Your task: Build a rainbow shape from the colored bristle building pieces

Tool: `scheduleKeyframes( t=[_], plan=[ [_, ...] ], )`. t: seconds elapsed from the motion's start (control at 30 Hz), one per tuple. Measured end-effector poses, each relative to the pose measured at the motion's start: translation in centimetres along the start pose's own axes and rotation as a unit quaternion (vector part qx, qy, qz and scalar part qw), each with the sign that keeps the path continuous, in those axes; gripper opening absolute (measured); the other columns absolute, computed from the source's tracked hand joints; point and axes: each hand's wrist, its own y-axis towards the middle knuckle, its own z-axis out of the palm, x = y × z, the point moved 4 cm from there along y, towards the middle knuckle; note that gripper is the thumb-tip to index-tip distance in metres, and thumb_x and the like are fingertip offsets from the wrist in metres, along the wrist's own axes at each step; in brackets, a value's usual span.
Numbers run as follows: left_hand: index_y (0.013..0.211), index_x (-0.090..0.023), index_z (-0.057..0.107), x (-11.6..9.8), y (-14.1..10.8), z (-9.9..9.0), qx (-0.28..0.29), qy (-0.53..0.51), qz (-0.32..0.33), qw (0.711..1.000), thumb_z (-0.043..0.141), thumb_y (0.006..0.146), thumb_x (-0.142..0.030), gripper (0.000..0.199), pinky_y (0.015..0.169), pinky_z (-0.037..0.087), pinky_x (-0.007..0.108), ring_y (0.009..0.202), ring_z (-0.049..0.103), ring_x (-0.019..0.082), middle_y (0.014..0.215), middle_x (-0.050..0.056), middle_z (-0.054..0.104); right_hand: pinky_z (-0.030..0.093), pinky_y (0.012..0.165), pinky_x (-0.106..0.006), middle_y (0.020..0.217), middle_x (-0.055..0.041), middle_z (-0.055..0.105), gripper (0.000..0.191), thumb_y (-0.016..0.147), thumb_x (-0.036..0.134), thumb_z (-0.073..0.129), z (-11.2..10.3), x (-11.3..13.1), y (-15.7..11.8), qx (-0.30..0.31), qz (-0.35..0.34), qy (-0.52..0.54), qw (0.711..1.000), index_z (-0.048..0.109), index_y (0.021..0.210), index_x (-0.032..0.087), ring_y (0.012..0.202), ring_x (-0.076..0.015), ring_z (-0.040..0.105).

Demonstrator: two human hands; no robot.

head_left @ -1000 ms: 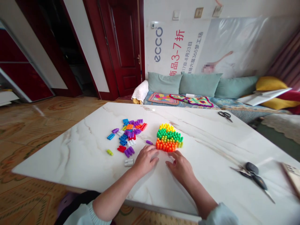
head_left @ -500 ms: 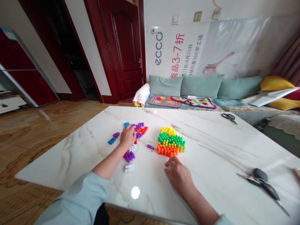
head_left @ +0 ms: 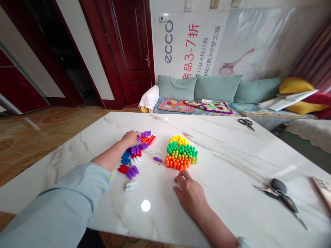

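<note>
My left hand (head_left: 131, 139) reaches into a loose heap of small plastic tube pieces on the table's left. Its fingers are closed at a purple piece (head_left: 139, 140). Around it lie more purple pieces (head_left: 134, 150), blue pieces (head_left: 126, 158), red pieces (head_left: 123, 169) and white pieces (head_left: 135, 161). My right hand (head_left: 190, 188) rests at the table with fingers loosely bent and thumb apart, holding nothing visible. Just beyond its fingertips stand orange pieces (head_left: 178, 162) in a tight block with green pieces (head_left: 182, 148) and yellow pieces (head_left: 178, 139).
One purple piece (head_left: 157, 159) lies between the two groups on the marble-patterned table (head_left: 222, 213). Scissors (head_left: 246, 124) lie at the far edge. Dark-handled scissors or pliers-like tools (head_left: 283, 196) are at right. A sofa (head_left: 248, 110) stands behind.
The camera view has shifted. My left hand has moved left, uncovering more blue, red and purple pieces. My right hand stays near the orange pieces.
</note>
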Motion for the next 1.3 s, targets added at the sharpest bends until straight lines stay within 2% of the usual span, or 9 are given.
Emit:
scheduleKeyframes(
  t=[0.13, 0.3, 0.4, 0.53, 0.67, 0.8, 0.9, 1.1, 1.3],
  plan=[
    [0.107, -0.021, 0.068, -0.5, 1.1, 0.0, -0.021, -0.012, -0.009, 1.000, 0.059, 0.069, -0.009, 0.041, 0.090, 0.045, 0.024, 0.097, 0.062, 0.020, 0.105, 0.005, 0.067, 0.043, 0.065, -0.025, 0.117, -0.0055, 0.058, 0.020, 0.084, 0.019, 0.055, 0.1, 0.2, 0.1, 0.004, -0.003, -0.010, 1.000, 0.063, 0.103, 0.023, 0.082, -0.0161, 0.066],
    [0.118, -0.027, 0.064, -1.7, 1.3, 1.7, 0.026, -0.034, 0.013, 0.999, 0.062, 0.064, -0.004, 0.059, 0.092, 0.044, 0.027, 0.105, 0.060, 0.022, 0.113, 0.004, 0.067, 0.044, 0.065, -0.025, 0.117, -0.0064, 0.058, 0.020, 0.085, 0.019, 0.055, 0.2, 0.2, 0.0, 0.006, -0.009, -0.017, 1.000, 0.062, 0.104, 0.023, 0.082, -0.0164, 0.065],
    [0.119, -0.028, 0.064, -1.9, 1.0, 2.2, 0.036, -0.043, 0.014, 0.998, 0.062, 0.067, -0.006, 0.056, 0.094, 0.044, 0.030, 0.108, 0.059, 0.024, 0.116, 0.005, 0.065, 0.043, 0.065, -0.025, 0.117, -0.0065, 0.058, 0.020, 0.085, 0.020, 0.055, 0.2, 0.2, 0.0, 0.005, -0.012, -0.018, 1.000, 0.062, 0.104, 0.022, 0.082, -0.0165, 0.065],
    [0.113, -0.026, 0.067, -2.0, 0.3, 2.0, 0.066, -0.060, 0.025, 0.996, 0.064, 0.065, -0.008, 0.051, 0.087, 0.047, 0.027, 0.101, 0.062, 0.023, 0.110, 0.006, 0.066, 0.043, 0.064, -0.025, 0.117, -0.0060, 0.058, 0.020, 0.085, 0.019, 0.056, 0.3, 0.2, 0.0, 0.003, -0.012, -0.021, 1.000, 0.061, 0.104, 0.022, 0.082, -0.0163, 0.065],
    [0.119, -0.025, 0.064, -2.3, -0.4, 1.6, 0.093, -0.087, 0.048, 0.991, 0.058, 0.064, -0.003, 0.059, 0.080, 0.047, 0.022, 0.096, 0.063, 0.019, 0.106, 0.004, 0.069, 0.043, 0.064, -0.026, 0.118, -0.0060, 0.057, 0.021, 0.084, 0.018, 0.055, 0.2, 0.3, 0.0, 0.006, -0.009, -0.019, 1.000, 0.061, 0.104, 0.022, 0.083, -0.0166, 0.065],
    [0.122, -0.020, 0.062, -2.8, -1.6, 1.2, 0.130, -0.119, 0.057, 0.983, 0.054, 0.063, -0.003, 0.062, 0.063, 0.047, 0.020, 0.074, 0.065, 0.016, 0.085, 0.001, 0.072, 0.044, 0.067, -0.027, 0.117, -0.0065, 0.057, 0.021, 0.085, 0.018, 0.055, 0.2, 0.3, 0.0, 0.007, -0.013, -0.018, 1.000, 0.061, 0.105, 0.020, 0.087, -0.0178, 0.065],
    [0.117, -0.018, 0.064, -3.7, -2.5, 0.6, 0.148, -0.139, 0.065, 0.977, 0.051, 0.064, -0.004, 0.056, 0.058, 0.046, 0.019, 0.069, 0.065, 0.015, 0.075, -0.001, 0.071, 0.044, 0.068, -0.027, 0.118, -0.0067, 0.057, 0.022, 0.085, 0.018, 0.053, 0.2, 0.4, 0.1, 0.011, -0.011, -0.021, 1.000, 0.061, 0.106, 0.020, 0.089, -0.0181, 0.065],
    [0.102, -0.018, 0.071, -6.9, -3.6, -0.1, 0.098, -0.133, 0.094, 0.982, 0.058, 0.072, -0.021, 0.032, 0.070, 0.047, 0.023, 0.078, 0.065, 0.017, 0.088, 0.003, 0.072, 0.044, 0.068, -0.027, 0.118, -0.0066, 0.056, 0.022, 0.086, 0.019, 0.052, 0.1, 0.5, 0.0, 0.016, -0.012, -0.025, 0.999, 0.061, 0.106, 0.019, 0.090, -0.0183, 0.064],
    [0.088, -0.022, 0.073, -10.0, -4.7, 1.3, 0.060, -0.087, 0.070, 0.992, 0.078, 0.057, -0.030, 0.033, 0.072, 0.045, 0.028, 0.084, 0.063, 0.023, 0.083, 0.004, 0.071, 0.045, 0.068, -0.027, 0.118, -0.0071, 0.056, 0.023, 0.085, 0.019, 0.053, 0.3, 0.3, -0.1, 0.014, -0.018, -0.023, 0.999, 0.061, 0.107, 0.020, 0.091, -0.0187, 0.064]
  ],
)
